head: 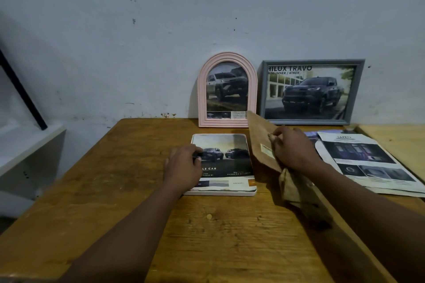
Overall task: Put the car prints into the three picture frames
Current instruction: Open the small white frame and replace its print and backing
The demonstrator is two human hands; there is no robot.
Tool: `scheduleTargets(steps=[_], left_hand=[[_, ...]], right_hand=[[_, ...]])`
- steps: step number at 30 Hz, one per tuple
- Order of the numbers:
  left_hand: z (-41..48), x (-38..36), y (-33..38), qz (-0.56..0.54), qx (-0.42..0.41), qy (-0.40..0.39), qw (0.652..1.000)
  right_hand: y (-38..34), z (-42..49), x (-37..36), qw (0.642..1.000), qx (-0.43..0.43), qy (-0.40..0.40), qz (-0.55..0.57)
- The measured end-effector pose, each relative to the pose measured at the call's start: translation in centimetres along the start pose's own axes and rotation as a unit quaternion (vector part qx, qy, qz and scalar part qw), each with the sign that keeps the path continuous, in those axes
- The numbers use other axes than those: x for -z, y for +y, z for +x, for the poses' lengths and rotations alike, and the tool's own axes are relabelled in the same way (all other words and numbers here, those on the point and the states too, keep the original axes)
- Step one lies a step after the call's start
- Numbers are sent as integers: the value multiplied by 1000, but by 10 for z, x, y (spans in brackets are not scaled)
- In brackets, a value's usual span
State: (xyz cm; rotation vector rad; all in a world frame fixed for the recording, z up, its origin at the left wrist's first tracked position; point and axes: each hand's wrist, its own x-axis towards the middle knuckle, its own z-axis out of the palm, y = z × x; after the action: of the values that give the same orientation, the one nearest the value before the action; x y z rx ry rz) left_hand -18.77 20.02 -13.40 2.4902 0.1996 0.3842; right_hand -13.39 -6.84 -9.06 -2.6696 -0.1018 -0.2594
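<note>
Now our left hand (184, 167), fingers loosely bent, steadies the print (230, 163) in its frame (220, 193). Our right hand (294, 148) clamps the backing board (258, 138), likely to cover it.

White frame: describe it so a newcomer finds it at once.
On the wooden table, in front of two frames standing against the wall, lies the white frame under the left hand. Unlike the pink arched frame and grey frame, it lies flat, a two-truck print on it.
</note>
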Motion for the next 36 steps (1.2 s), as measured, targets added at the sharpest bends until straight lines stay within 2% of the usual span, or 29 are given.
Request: scheduleTargets(steps=[3, 6, 9, 18, 25, 28, 32, 34, 36], left_hand=[[3, 1, -5, -71, 29, -11, 997], [4, 5, -7, -153, 56, -31, 986], [6, 12, -6, -218, 87, -16, 972], [9, 18, -17, -276, 96, -30, 956], [7, 12, -21, -245, 82, -27, 966], [6, 8, -20, -190, 50, -15, 980], [1, 2, -17, -120, 2, 18, 993], [4, 2, -16, -107, 5, 20, 994], [9, 2, -15, -90, 6, 21, 996]], right_hand=[[-40, -2, -10, 998, 42, -33, -18], [-77, -4, -27, 989, 86, -67, -97], [-107, -7, -41, 976, 99, -110, -157], [-125, -13, -59, 983, 102, -94, -122], [-119, -14, -60, 979, 132, -94, -119], [-121, -17, -63, 981, 119, -94, -124], [-117, -12, -64, 985, 113, -106, -74], [-105, -3, -60, 991, 99, -90, -21], [-90, 2, -57, 995, 74, -62, -12]])
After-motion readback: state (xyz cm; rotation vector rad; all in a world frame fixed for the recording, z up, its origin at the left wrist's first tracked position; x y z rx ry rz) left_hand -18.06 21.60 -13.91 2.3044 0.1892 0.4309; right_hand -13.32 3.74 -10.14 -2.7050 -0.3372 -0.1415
